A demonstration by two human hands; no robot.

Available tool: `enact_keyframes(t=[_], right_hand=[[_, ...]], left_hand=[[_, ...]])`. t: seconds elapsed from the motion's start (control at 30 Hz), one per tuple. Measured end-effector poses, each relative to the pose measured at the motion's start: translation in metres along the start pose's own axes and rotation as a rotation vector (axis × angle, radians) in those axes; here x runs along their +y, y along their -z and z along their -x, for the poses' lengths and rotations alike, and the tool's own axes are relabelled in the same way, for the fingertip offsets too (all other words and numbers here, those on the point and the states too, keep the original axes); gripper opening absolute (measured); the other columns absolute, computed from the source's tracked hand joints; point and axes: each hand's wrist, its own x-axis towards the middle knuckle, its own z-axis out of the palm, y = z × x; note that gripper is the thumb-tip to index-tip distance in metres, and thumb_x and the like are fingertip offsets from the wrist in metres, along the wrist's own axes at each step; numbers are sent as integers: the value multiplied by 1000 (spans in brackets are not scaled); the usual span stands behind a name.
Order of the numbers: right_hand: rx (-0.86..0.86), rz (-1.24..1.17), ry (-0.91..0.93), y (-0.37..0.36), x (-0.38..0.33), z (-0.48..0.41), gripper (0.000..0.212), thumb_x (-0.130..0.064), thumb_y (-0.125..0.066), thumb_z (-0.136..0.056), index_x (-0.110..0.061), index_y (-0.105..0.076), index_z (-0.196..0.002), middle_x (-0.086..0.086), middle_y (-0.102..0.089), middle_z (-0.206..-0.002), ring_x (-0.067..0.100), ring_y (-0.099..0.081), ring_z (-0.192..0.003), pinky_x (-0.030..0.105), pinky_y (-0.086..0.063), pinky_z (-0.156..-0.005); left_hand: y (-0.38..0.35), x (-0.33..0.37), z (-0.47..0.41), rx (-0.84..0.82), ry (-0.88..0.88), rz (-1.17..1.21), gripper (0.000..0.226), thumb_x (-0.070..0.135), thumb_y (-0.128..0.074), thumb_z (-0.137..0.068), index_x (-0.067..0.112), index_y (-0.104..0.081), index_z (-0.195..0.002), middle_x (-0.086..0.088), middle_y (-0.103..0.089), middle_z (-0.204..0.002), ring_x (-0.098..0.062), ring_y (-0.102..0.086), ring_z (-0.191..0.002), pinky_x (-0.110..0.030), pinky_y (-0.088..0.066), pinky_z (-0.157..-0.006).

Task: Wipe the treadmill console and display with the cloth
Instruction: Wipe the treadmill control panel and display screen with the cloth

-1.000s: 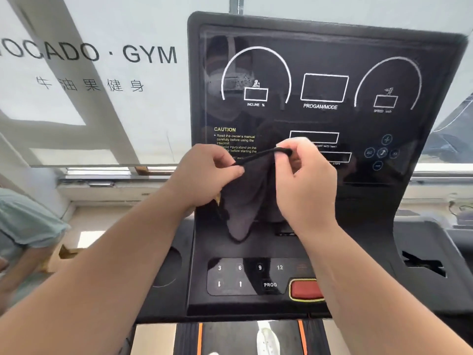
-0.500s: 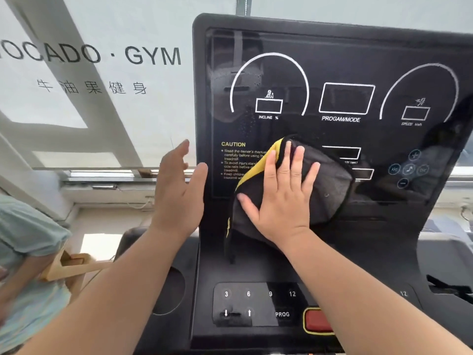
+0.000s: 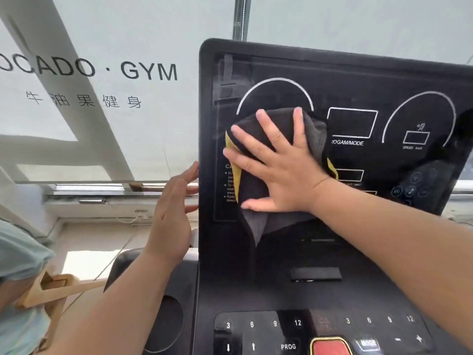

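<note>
I am seeing my right hand (image 3: 279, 172) lying flat with its fingers straight and spread, not curling round anything, and it is pressing the cloth (image 3: 256, 224) against the left part of the treadmill display (image 3: 358, 78). The cloth is dark grey with a yellow edge (image 3: 236, 172) showing at its left side. It is sitting directly under the palm and fingers, between the hand and the glass. Its top is reaching just past my fingertips, into the lower part of the left white arc (image 3: 276, 80). Below the heel of the hand, a loose fold of cloth is hanging down in a point. The cloth is also covering part of the caution text (image 3: 229, 185) at its left and the first letter of the "PROGAM/MODE" label (image 3: 349, 142) at its right.

My left hand (image 3: 171, 213) is holding nothing, its fingers straight and slightly apart. It is hovering just beside the display's left edge, and I cannot tell whether the fingertips are touching it.

Nearer to me, the console (image 3: 256, 285) is sloping down to a keypad (image 3: 263, 325) showing 3, 6, 9 and 12, with a red button (image 3: 330, 347) to its right. A round cup holder (image 3: 163, 325) is sitting left of the keypad. Far behind, a white window banner (image 3: 148, 71) is reading "GYM", and a person in pale teal (image 3: 18, 254) is standing at the left edge.
</note>
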Motion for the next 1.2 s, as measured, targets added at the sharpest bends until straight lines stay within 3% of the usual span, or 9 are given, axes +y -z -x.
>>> enact_keyframes(t=[0.13,0.27,0.37,0.47,0.67,0.87,1.0,1.13,1.2], right_hand=[[-55,79,-158,24,33,-35,113,-96,-36,-77,-28,-13,-165,12,-8,-173,56,-4,-153,88,1,-107],[-53,82,-233,22,21,-33,118,-97,-34,-77,-23,-11,-166,9,-6,-173,51,-3,-155,85,-1,-110],[-74,41,-205,8,-12,-14,115,-95,-32,-80,-22,-4,-165,6,-1,-174,46,3,-157,83,2,-113],[-97,-3,-59,-13,-55,19,106,-87,-37,-86,-24,-3,-164,2,5,-173,41,6,-157,79,7,-115],[-60,-32,102,-21,-52,33,92,-77,-42,-92,-28,-13,-164,-2,-3,-172,36,9,-158,75,12,-116],[-20,34,-207,19,20,-32,109,-91,-39,-81,-27,-12,-165,6,-7,-173,50,-2,-155,84,3,-111],[-27,45,-319,34,32,-62,115,-94,-36,-78,-25,-6,-166,7,-2,-174,48,0,-156,83,1,-113],[-30,33,-338,31,15,-64,116,-93,-33,-80,-21,-4,-166,6,-1,-174,45,1,-157,80,1,-115],[-38,16,-276,23,-1,-54,113,-91,-32,-83,-21,-3,-166,4,2,-174,42,3,-158,80,1,-115]], left_hand=[[1,-1,0,-10,10,-22,51,12,-29,-111,47,-57,-135,19,-60,-133,-4,-60,-117,-28,-49,-87],[-1,0,2,5,1,-30,50,13,-28,-111,47,-57,-133,18,-61,-133,-5,-60,-117,-30,-50,-89],[-6,1,1,28,13,5,44,39,-25,-108,40,-58,-138,12,-62,-133,-11,-60,-116,-39,-52,-93],[-7,4,2,37,48,57,69,70,-24,-88,37,-59,-138,12,-62,-135,-12,-59,-117,-34,-48,-90],[-1,3,0,-23,48,27,77,79,-20,-87,37,-55,-142,13,-59,-142,-13,-57,-123,-52,-49,-101],[-1,9,4,-49,67,20,88,91,-19,-79,42,-53,-142,16,-58,-140,-8,-55,-125,-43,-47,-102],[0,9,4,-70,80,33,91,95,-17,-75,45,-53,-142,17,-58,-140,-5,-54,-126,-41,-46,-101],[0,7,3,-67,96,59,83,84,-13,-83,42,-54,-143,20,-59,-137,-4,-54,-125,-42,-43,-101],[-1,7,2,-43,109,82,85,83,-14,-84,37,-55,-143,17,-60,-139,-9,-55,-125,-50,-45,-105]])
